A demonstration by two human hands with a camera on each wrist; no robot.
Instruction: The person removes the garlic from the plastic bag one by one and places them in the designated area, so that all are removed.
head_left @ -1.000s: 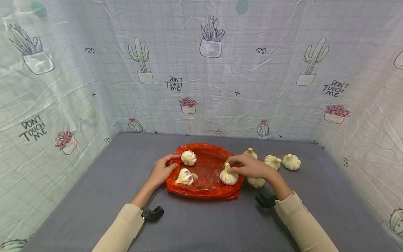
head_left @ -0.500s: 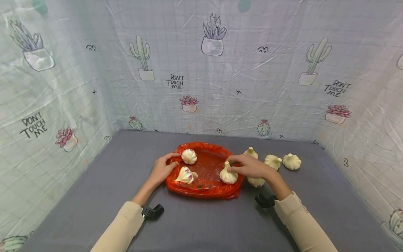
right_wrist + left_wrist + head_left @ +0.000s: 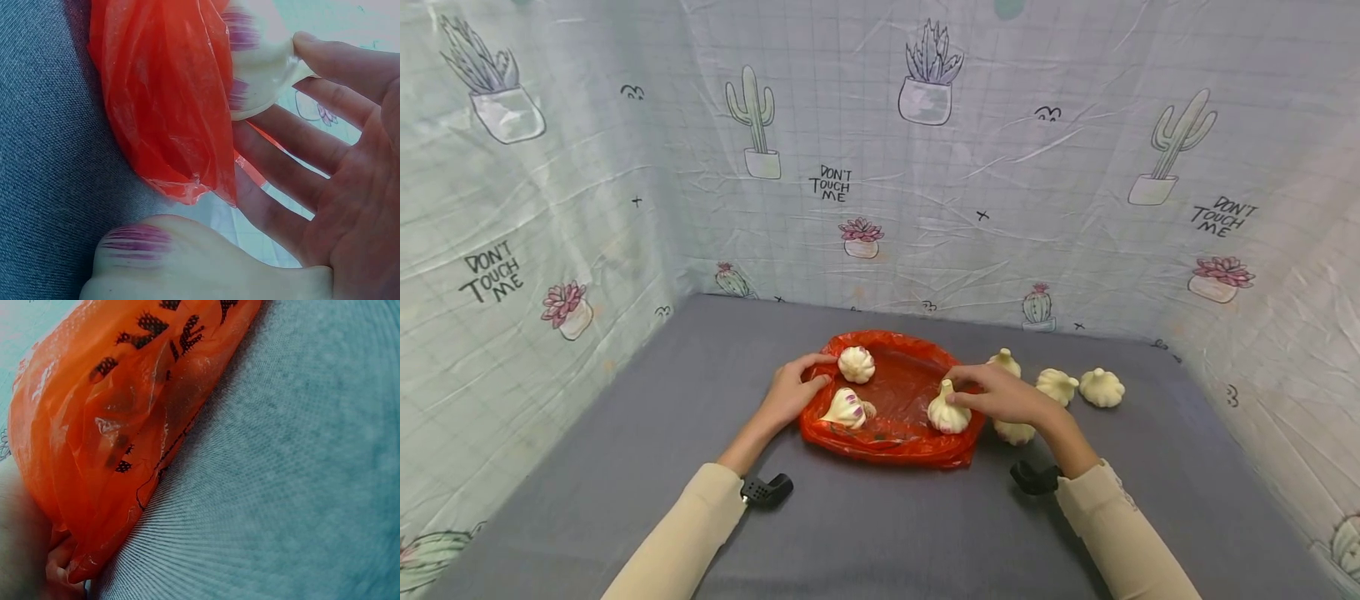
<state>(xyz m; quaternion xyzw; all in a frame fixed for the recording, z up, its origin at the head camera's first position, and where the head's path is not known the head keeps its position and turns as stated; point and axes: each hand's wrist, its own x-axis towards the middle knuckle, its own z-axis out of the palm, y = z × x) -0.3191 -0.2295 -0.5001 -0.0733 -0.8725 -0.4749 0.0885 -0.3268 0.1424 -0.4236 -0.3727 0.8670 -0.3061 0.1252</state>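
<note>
A red plastic bag [image 3: 887,454] lies spread open on the table, its rim rolled outward. My left hand [image 3: 790,392] grips the bag's left edge; in the left wrist view the bag's printed side [image 3: 119,431] hides most of the fingers. At the bag's right side, my right hand [image 3: 1003,393] pinches a garlic bulb [image 3: 949,412] by its stem. The right wrist view shows thumb and fingertips at that stem, with purple streaks on the bulb [image 3: 259,69] partly behind the red plastic. Inside the bag's left part lie a round garlic bulb [image 3: 857,364] and a purple-streaked one [image 3: 846,408].
Right of the bag, several more garlic bulbs sit on the grey table [image 3: 880,533], among them one at the far right [image 3: 1102,387] and one beside it [image 3: 1057,386]. Another bulb [image 3: 1014,432] is partly under my right hand. A cactus-print curtain [image 3: 880,167] encloses the table.
The head view has tilted slightly, shifting the whole scene in it. Both hands keep their holds on the bag and the garlic bulb, and the other bulbs stay in place.
</note>
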